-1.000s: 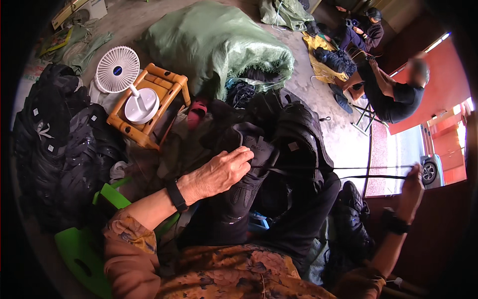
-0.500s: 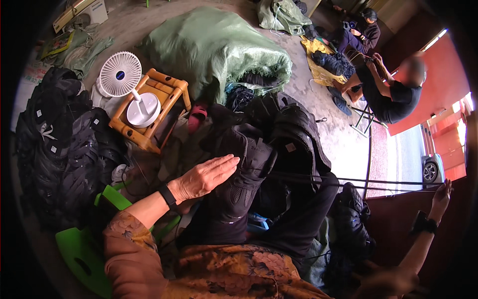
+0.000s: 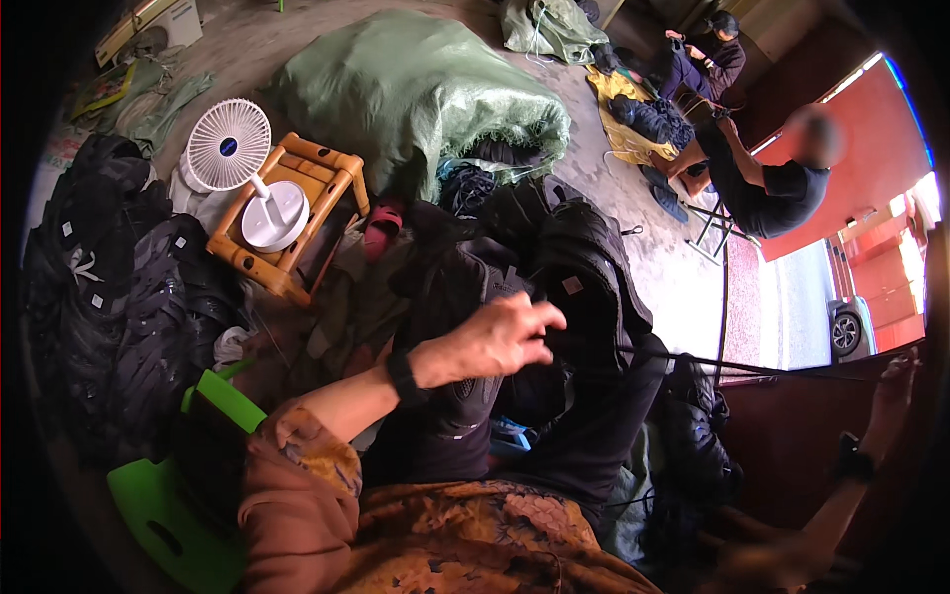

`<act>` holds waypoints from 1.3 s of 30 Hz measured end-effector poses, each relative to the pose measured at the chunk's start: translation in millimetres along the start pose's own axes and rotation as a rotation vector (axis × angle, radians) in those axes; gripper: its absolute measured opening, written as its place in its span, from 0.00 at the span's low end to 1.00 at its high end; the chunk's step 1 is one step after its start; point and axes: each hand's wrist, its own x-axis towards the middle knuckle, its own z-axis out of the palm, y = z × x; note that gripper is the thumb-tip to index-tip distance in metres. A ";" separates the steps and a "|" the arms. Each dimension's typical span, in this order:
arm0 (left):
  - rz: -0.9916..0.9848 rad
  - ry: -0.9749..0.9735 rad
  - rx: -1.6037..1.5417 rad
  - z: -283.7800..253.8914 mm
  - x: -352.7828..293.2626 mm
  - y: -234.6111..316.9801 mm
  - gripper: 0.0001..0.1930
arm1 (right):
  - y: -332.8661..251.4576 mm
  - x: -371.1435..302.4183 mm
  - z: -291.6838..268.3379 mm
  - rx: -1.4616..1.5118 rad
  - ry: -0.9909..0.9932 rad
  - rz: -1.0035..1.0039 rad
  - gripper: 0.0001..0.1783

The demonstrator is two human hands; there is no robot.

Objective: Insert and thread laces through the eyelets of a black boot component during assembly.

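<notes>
A dark shoe upper (image 3: 473,274) with a mesh part rests on my left thigh. My left hand (image 3: 495,340) hovers over it, fingers bent and apart, with nothing plainly between them. Far out to the right, my right hand (image 3: 895,384) is closed on a black shoelace (image 3: 767,369). The lace runs taut from near the upper across my right knee to that hand. Where it starts is hidden behind my left fingers. More black uppers (image 3: 592,241) lie piled just beyond, one showing a small white label.
At left stand a heap of black uppers (image 3: 129,282), a bamboo stool (image 3: 282,259) with a white fan (image 3: 230,146), and a green chair (image 3: 158,520). A large green sack (image 3: 386,89) lies ahead. A seated person (image 3: 767,183) and another person (image 3: 708,64) work at upper right.
My left hand has moved right across the upper, from flat, straight fingers to bent, spread ones. My right hand has shifted slightly outward with the lace. The whole view has shifted slightly.
</notes>
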 end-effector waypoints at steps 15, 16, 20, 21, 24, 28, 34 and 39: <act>-0.357 1.238 -1.202 -288.3 -161.6 -116.9 0.10 | 347.5 -108.1 329.1 -0.703 0.028 0.514 0.09; -0.300 1.233 -1.246 -303.1 -171.6 -119.3 0.10 | 363.2 -106.6 353.7 -0.647 -0.047 0.500 0.07; -0.198 1.244 -1.183 -411.4 -286.1 -117.8 0.12 | 419.8 -78.0 408.5 -0.795 -0.159 0.187 0.05; -0.189 1.248 -0.993 -446.3 -333.4 -102.8 0.14 | 428.5 -74.0 418.4 -0.812 -0.165 0.148 0.05; -0.259 1.379 -0.487 -527.7 -448.9 -17.2 0.13 | 423.2 -80.9 421.3 -0.282 -0.334 0.786 0.07; -0.313 1.526 -0.321 -440.7 -477.5 -23.2 0.16 | 405.1 -104.9 418.8 -0.158 -1.177 0.610 0.08; -0.634 0.887 0.032 -169.4 -168.2 9.9 0.18 | 405.9 -93.9 413.9 -0.435 -0.332 0.613 0.09; -0.384 0.563 0.029 -44.9 -78.0 -4.5 0.03 | 415.9 -93.1 430.0 -0.452 -0.126 0.581 0.10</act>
